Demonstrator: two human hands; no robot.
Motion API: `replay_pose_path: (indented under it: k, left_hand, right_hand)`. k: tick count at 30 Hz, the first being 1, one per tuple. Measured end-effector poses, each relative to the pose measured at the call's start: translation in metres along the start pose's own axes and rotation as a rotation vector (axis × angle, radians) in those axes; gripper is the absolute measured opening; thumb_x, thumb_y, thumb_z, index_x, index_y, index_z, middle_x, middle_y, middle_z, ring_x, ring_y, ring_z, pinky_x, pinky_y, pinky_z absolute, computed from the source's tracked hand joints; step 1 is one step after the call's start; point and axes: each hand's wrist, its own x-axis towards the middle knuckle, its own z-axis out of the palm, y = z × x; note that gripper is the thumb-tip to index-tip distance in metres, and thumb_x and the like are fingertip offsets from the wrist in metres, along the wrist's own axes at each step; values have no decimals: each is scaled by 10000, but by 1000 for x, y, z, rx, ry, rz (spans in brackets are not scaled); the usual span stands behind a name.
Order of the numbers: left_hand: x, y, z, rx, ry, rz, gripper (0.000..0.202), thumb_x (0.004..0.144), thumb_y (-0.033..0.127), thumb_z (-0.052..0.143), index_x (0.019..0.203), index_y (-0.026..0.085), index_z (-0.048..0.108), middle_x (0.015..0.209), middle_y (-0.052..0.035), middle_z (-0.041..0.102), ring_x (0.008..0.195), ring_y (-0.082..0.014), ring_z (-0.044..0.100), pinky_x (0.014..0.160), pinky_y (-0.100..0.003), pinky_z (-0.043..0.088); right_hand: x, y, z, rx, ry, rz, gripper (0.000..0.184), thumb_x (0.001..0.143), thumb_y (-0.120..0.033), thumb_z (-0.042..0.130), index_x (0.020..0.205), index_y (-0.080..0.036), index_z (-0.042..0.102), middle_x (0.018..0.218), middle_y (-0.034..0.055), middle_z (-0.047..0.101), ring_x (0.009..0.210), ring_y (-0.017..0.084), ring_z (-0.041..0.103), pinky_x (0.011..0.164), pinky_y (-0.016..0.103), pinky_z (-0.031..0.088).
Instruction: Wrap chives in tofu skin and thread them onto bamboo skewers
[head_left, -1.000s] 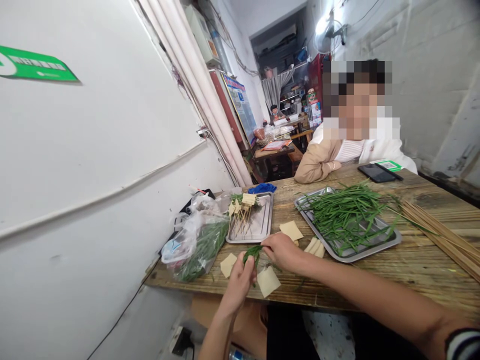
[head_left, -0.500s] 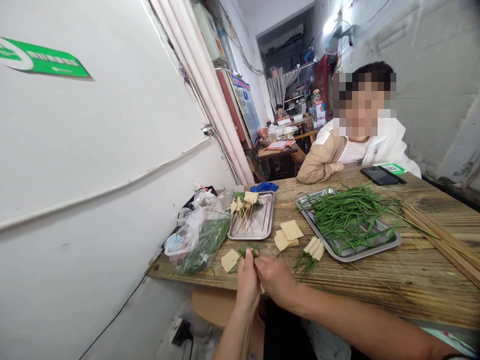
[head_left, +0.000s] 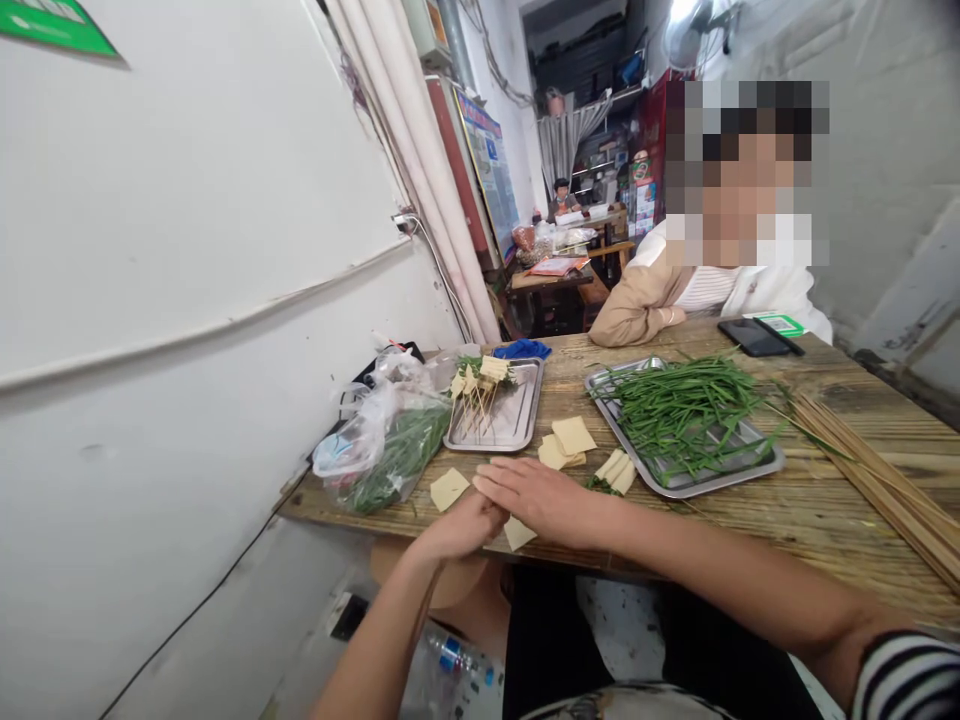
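My left hand [head_left: 469, 522] is closed low over the table's near edge. Across its top lies my right hand [head_left: 536, 495], its fingers stretched flat and together. Half a second ago green chives stuck out of my left fist; now my right fingers hide them almost wholly. A pale yellow tofu sheet [head_left: 519, 533] shows just under my right hand, and another sheet [head_left: 450, 488] lies beyond my left wrist. Several stacked tofu sheets [head_left: 574, 436] are farther back. To their right sit rolled tofu sheets [head_left: 616, 470] with chives inside.
A metal tray [head_left: 679, 490] holds loose chives; a smaller tray [head_left: 517, 435] holds skewered rolls. Bagged greens [head_left: 405, 460] lie at left, bamboo skewers [head_left: 874, 475] at right. Opposite sits a person [head_left: 645, 290] near a phone [head_left: 757, 337]. A wall [head_left: 187, 450] borders the left.
My right hand has flattened out over my left, covering the chives that showed there. A tofu sheet has come into sight beneath my hands. The view has tilted down slightly.
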Motion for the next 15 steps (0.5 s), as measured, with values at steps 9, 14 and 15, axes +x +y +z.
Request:
replay_pose_path:
  k: [9, 14, 15]
  left_hand:
    - [-3, -1, -9, -571, -424, -326, 293, 611, 281, 717, 670, 187, 446, 521, 83, 328, 474, -40, 267, 488, -196, 159]
    - [-3, -5, -12, -642, -462, -281, 283, 640, 342, 748, 758, 172, 555, 593, 56, 367, 516, -46, 330, 506, -186, 236]
    - [-3, -6, -11, -624, -447, -249, 288, 652, 367, 744, 773, 166, 577, 606, 49, 385, 517, -44, 332, 507, -185, 244]
  right_hand:
    - [-9, -16, 29, -106, -41, 145, 360, 894, -149, 410, 1229, -34, 474, 1161, 222, 538, 1056, 272, 504, 828, 408, 446]
    - [-12, -7, 21, -102, -75, 86, 247, 901, -147, 405, 1059, -53, 569, 942, 166, 573, 880, 240, 503, 692, 346, 432]
    - [-13, -4, 21, -78, -81, 83, 245, 894, -139, 414, 1060, -52, 572, 934, 160, 576, 869, 234, 499, 678, 335, 425]
